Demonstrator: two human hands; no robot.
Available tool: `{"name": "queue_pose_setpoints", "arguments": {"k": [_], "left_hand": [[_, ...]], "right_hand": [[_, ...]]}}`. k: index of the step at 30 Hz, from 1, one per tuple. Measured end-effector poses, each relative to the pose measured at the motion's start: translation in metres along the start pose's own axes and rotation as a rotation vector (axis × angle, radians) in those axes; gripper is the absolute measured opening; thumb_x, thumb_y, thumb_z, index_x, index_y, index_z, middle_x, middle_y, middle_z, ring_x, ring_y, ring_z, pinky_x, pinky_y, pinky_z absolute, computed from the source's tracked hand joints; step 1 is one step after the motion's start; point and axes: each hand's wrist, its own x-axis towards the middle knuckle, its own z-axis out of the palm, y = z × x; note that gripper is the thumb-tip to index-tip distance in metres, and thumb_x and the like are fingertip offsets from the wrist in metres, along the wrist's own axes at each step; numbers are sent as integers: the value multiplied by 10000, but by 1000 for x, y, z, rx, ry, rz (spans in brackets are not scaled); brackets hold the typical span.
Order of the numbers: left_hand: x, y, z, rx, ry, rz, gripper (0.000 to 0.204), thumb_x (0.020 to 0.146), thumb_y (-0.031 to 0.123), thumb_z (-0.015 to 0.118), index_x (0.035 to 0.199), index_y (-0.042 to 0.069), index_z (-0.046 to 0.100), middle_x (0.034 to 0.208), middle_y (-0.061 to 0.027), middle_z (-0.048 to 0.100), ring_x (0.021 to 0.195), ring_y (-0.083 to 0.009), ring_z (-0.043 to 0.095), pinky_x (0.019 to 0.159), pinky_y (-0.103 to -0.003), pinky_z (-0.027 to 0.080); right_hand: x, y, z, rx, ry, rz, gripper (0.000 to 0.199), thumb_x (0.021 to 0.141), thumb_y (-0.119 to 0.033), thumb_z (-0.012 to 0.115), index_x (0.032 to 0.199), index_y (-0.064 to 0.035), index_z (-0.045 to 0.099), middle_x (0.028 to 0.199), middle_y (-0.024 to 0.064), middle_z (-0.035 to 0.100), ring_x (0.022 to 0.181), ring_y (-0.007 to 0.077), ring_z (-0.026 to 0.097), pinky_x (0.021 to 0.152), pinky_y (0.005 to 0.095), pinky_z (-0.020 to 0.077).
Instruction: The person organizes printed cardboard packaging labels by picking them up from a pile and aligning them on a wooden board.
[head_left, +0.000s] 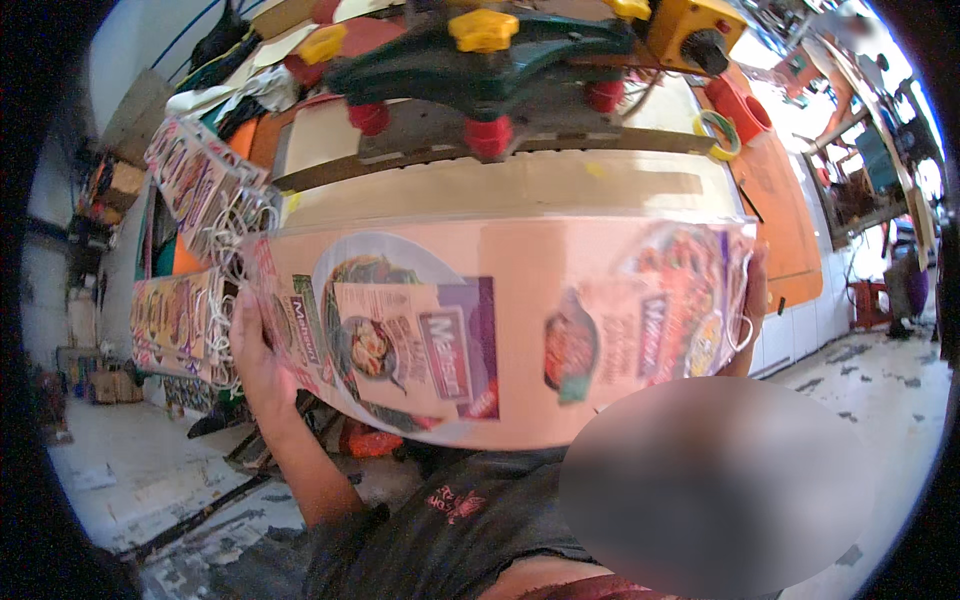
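At the far left, two bundles of printed cards strung on white loops hang beside the work area, an upper bundle [200, 185] and a lower bundle [180, 325]. Just right of them the left hand [252, 355] comes up from the lower edge on a bare forearm and closes on the left end of a wide printed sheet [500, 330], thumb side toward the viewer, fingers hidden behind the sheet. The sheet is pale orange with pictures of food dishes and purple label blocks, glossy, and is held up flat and facing the camera, just in front of the tabletop [500, 185], spanning from one hand to the other. Behind and above it on the tabletop stands a dark green machine [480, 70] with yellow knobs [483, 30] and red knobs [488, 135]. Further right lie a yellow-green ring of tape [718, 135], a yellow control box [690, 30] and a red cup [745, 108]. At the right end, the right hand [752, 300] grips the sheet's edge, only its fingers showing past the edge, beside a few white loops. The hands are well apart, each clamped on one end of the sheet.
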Motion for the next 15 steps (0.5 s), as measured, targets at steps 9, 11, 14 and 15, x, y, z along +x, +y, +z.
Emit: {"name": "queue_pose_setpoints", "arguments": {"k": [9,11,14,15], "left_hand": [[13,-9,0,254,-42,103,401,1067,225,590,1364,-40,540,1197,-82,671,1027,-124,647,892,-289,523],[22,-9,4,521,-27,154,425,1071,231,584,1384,-51,530,1213,-91,662,1041,-127,630,925,-287,507],[31,-10,19,596,-108,183,446,1074,241,572,1417,-42,528,1190,-92,666,1002,-125,626,877,-282,519],[32,-8,23,658,-117,162,445,1074,240,567,1426,-30,531,1182,-95,670,990,-127,630,857,-284,526]], "right_hand": [[13,-47,37,-834,-15,-90,305,1009,-269,665,1095,22,641,880,38,709,678,79,637,621,216,493],[25,-55,35,-851,-6,-72,322,990,-225,689,1182,16,595,868,58,709,680,86,639,581,225,466],[44,-55,29,-1070,-63,-90,386,970,-204,706,1283,-49,540,879,105,715,779,106,668,591,242,474],[50,-52,30,-1071,-58,-91,386,970,-204,706,1283,-49,540,879,105,715,779,106,668,591,242,474]]}}
